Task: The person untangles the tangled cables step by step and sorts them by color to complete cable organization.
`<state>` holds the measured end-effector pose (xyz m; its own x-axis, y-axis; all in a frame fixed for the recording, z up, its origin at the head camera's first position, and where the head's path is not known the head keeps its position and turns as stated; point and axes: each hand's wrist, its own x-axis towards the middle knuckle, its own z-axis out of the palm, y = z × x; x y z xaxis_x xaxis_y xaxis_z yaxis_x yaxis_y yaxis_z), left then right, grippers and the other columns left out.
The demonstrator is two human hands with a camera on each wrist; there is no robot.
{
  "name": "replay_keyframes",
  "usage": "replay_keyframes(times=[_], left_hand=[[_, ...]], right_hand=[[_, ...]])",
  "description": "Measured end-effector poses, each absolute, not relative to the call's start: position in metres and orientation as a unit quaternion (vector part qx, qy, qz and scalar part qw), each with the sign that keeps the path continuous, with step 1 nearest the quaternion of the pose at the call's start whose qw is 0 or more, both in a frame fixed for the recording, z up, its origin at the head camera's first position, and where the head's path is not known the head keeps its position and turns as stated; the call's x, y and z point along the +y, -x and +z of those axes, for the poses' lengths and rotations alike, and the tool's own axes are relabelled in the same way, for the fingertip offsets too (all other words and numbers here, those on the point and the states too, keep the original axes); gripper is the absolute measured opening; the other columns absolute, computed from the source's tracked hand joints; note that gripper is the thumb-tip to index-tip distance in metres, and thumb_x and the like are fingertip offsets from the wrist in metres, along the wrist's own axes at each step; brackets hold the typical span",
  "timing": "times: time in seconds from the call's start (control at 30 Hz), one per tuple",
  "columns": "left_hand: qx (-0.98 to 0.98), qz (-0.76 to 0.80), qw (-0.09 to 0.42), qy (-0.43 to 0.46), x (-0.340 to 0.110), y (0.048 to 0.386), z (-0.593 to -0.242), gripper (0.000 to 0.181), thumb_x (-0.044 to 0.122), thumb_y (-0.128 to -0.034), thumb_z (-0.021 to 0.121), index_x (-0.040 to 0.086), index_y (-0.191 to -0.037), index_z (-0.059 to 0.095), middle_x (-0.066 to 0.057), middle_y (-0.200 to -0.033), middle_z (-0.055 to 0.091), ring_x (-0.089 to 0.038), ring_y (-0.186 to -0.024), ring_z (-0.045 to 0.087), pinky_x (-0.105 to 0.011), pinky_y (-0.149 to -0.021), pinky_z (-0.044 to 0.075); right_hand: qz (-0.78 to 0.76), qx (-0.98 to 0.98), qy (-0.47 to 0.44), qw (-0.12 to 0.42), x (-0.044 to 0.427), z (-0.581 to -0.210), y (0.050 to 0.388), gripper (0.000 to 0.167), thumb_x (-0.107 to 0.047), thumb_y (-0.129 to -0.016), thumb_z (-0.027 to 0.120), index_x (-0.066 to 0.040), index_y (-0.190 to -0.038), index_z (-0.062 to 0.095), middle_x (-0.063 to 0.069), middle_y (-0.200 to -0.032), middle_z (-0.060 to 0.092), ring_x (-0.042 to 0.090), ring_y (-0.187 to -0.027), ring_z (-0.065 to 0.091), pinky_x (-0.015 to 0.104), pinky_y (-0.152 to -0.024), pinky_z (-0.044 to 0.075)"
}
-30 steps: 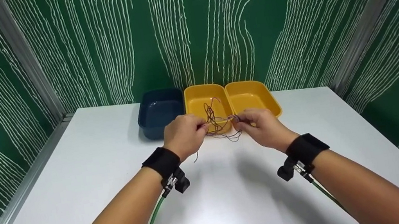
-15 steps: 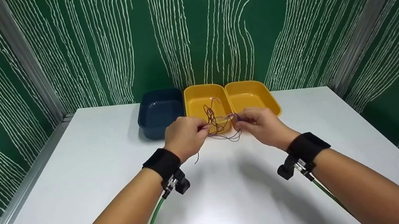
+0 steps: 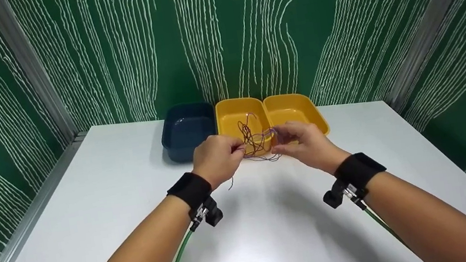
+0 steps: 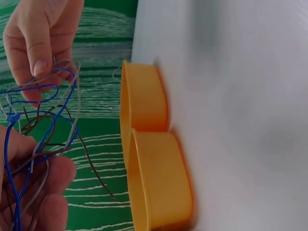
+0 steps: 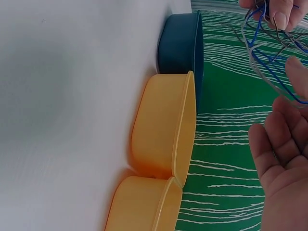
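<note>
A loose tangle of thin blue, grey and brown wires [image 3: 258,143] hangs between my two hands, above the front of the middle yellow bin. My left hand [image 3: 217,157] pinches one side of it between thumb and fingers, and a dark wire end dangles below that hand. On the other side, my right hand [image 3: 304,142] has its thumb apart from its fingers. Some loops of wire [image 5: 274,72] pass by the right thumb and fingertips in the right wrist view. In the left wrist view, blue wire [image 4: 19,144] crosses the left fingers and a brown end sticks out.
A dark blue bin [image 3: 189,133], a middle yellow bin [image 3: 236,104] and a right yellow bin [image 3: 295,98] stand side by side at the back of the white table [image 3: 249,239]. Behind them rises a green wall [image 3: 164,44] with white wavy lines.
My right thumb and fingers have moved apart, and the wire beside them has spread into wider loops. The left hand has stayed nearly still with its grip on the wires.
</note>
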<state>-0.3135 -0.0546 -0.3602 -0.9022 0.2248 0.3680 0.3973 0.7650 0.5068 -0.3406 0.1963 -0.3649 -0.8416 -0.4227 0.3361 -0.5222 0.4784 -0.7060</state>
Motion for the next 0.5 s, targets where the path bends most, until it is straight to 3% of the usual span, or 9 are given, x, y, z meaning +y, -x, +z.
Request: replay_keyframes(times=[0.07, 0.13, 0.23, 0.33, 0.5], left_hand=[[-0.928, -0.299, 0.143, 0.167, -0.0548, 0.3134, -0.3603, 0.017, 0.027, -0.0998, 0.07, 0.019, -0.102, 0.084, 0.003, -0.094, 0.081, -0.014, -0.085, 0.07, -0.036, -0.077, 0.058], [-0.929, -0.302, 0.14, 0.163, -0.0552, 0.313, -0.3603, 0.018, 0.028, -0.1001, 0.069, 0.018, -0.102, 0.084, 0.003, -0.095, 0.081, -0.014, -0.085, 0.07, -0.036, -0.077, 0.058], [-0.927, -0.308, 0.141, 0.158, -0.0563, 0.3128, -0.3597, 0.019, 0.029, -0.1006, 0.069, 0.017, -0.102, 0.084, 0.002, -0.095, 0.081, -0.014, -0.086, 0.071, -0.035, -0.077, 0.058], [-0.926, -0.311, 0.147, 0.155, -0.0572, 0.313, -0.3591, 0.019, 0.028, -0.1006, 0.069, 0.016, -0.102, 0.084, 0.002, -0.096, 0.081, -0.014, -0.087, 0.071, -0.034, -0.077, 0.059], [-0.924, -0.313, 0.155, 0.153, -0.0576, 0.3136, -0.359, 0.019, 0.027, -0.1003, 0.069, 0.015, -0.103, 0.084, 0.001, -0.098, 0.081, -0.016, -0.09, 0.074, -0.036, -0.079, 0.06]], right_hand=[[0.435, -0.857, -0.267, 0.065, 0.1965, -0.3653, 0.3403, 0.054, -0.019, -0.088, 0.084, -0.01, -0.137, 0.065, 0.007, -0.113, 0.071, 0.021, -0.102, 0.066, 0.026, -0.095, 0.056], [0.441, -0.857, -0.255, 0.076, 0.197, -0.3657, 0.3406, 0.054, -0.02, -0.086, 0.086, -0.008, -0.134, 0.063, 0.007, -0.111, 0.068, 0.021, -0.103, 0.064, 0.026, -0.095, 0.055], [0.442, -0.859, -0.242, 0.089, 0.1988, -0.3663, 0.3413, 0.039, -0.022, -0.085, 0.087, -0.004, -0.112, 0.067, 0.008, -0.102, 0.066, 0.022, -0.098, 0.064, 0.025, -0.088, 0.056], [0.432, -0.87, -0.227, 0.078, 0.2009, -0.3668, 0.3412, 0.026, -0.025, -0.086, 0.087, -0.006, -0.093, 0.07, 0.007, -0.095, 0.065, 0.023, -0.092, 0.064, 0.023, -0.08, 0.056], [0.408, -0.884, -0.222, 0.05, 0.2015, -0.367, 0.3422, 0.014, -0.026, -0.09, 0.082, -0.013, -0.093, 0.079, 0.004, -0.093, 0.067, 0.022, -0.091, 0.062, 0.021, -0.076, 0.055]])
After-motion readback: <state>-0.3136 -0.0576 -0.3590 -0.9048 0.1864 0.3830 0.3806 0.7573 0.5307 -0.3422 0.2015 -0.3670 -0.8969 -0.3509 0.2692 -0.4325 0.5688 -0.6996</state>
